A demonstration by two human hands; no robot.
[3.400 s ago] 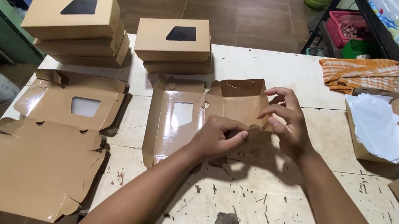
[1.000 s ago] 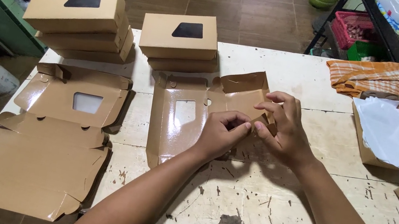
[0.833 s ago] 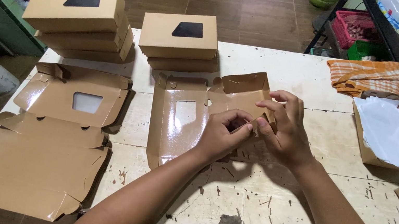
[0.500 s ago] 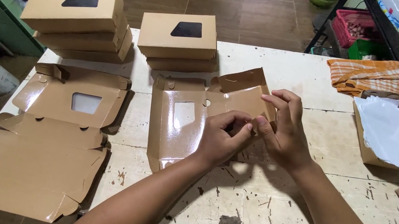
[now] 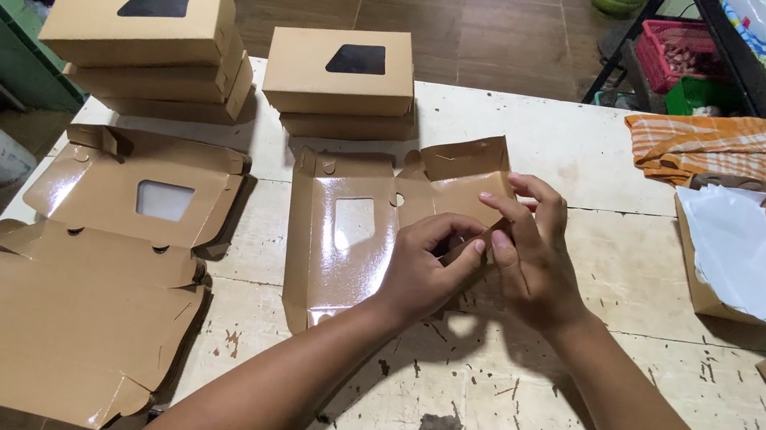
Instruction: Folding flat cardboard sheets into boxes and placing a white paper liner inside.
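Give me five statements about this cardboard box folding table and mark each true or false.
1. Both hands, left hand and right hand, grip the open brown windowed cardboard box. True.
2. Finished brown boxes with dark windows are stacked at the table's far side. True.
3. The orange checked cloth lies on the flat unfolded brown box blanks. False: it lies at the far right corner.
4. The shallow brown tray holds white paper sheets. True.
5. The white worn table is bare. False.
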